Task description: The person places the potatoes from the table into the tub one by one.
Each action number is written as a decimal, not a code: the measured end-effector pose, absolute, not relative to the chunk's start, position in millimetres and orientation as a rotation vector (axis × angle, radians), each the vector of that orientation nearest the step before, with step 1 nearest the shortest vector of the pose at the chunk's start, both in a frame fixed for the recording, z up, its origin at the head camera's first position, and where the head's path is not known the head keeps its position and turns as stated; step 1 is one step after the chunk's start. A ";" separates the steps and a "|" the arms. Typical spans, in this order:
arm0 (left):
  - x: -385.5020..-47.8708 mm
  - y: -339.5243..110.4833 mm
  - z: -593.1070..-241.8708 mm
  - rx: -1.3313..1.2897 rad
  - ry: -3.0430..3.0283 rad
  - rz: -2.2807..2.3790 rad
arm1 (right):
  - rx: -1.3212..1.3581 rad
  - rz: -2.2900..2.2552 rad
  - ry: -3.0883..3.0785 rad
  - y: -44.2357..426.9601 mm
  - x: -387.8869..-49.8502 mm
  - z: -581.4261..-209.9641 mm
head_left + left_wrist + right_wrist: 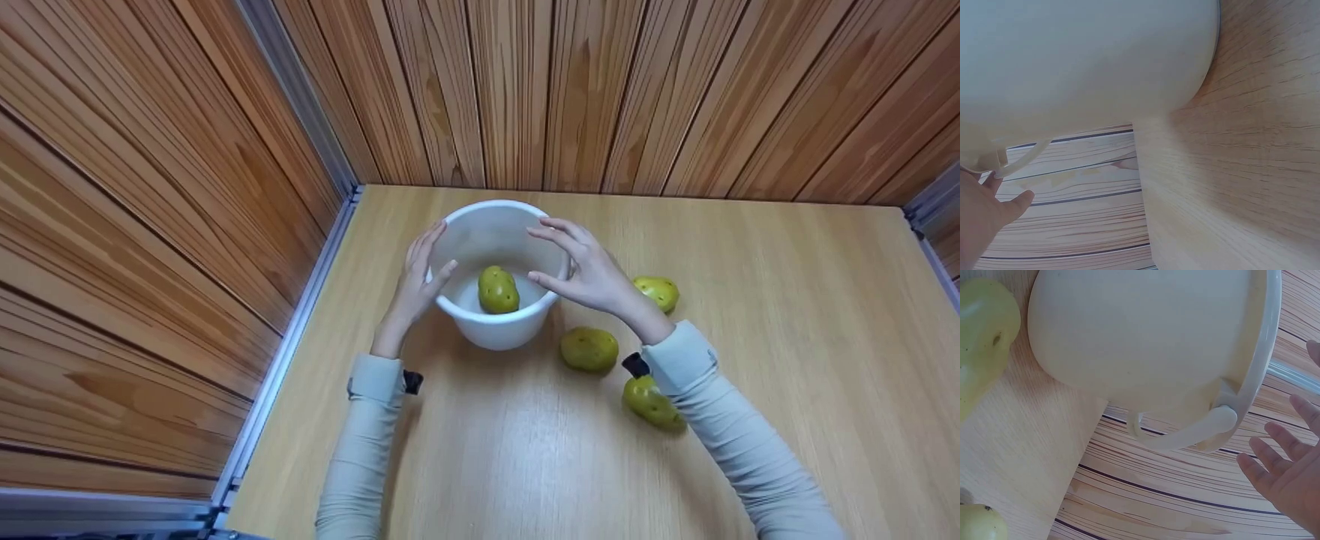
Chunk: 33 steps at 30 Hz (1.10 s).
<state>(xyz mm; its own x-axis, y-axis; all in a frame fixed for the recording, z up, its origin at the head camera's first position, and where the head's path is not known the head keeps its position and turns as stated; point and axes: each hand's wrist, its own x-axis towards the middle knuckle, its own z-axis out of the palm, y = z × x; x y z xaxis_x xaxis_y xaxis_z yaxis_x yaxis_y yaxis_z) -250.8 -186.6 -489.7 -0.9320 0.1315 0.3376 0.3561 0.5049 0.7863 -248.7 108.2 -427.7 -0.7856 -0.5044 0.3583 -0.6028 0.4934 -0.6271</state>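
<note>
A white bucket (499,331) stands upright on the table, with one yellow-green potato (498,290) lying inside on its bottom. At the bucket's left rim is my left hand (415,283), fingers extended along the outer side and thumb apart; in the left wrist view its fingertips are beside the handle's hinge. My right hand (589,271) is by the right rim with fingers spread and nothing held. In the right wrist view, that hand is apart from the bucket's handle (1185,434), which hangs down behind the bucket.
Three more potatoes lie right of the bucket: one in front (590,349), one partly under the right sleeve (651,403), and one behind the right wrist (658,292). Wood-plank walls (510,90) rise at the back and left, edged by a metal frame (289,330).
</note>
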 end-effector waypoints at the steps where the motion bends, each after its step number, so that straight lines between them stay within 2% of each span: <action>1: -250.6 -186.5 -489.5 -0.415 -2.517 -1.395 | 0.966 1.171 -2.605 108.5 -248.7 -428.1; 33: -250.5 -185.4 -487.8 -0.377 -2.532 -1.409 | 0.893 1.177 -2.640 130.6 -245.8 -436.5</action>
<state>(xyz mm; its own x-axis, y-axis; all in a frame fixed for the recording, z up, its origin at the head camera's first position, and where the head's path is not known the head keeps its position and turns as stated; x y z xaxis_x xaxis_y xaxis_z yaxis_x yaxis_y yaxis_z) -250.5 -185.4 -487.8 -0.9430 0.1161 0.3118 0.3262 0.5073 0.7976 -245.8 130.6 -436.5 -0.8198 -0.4682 0.3297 -0.5582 0.5246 -0.6428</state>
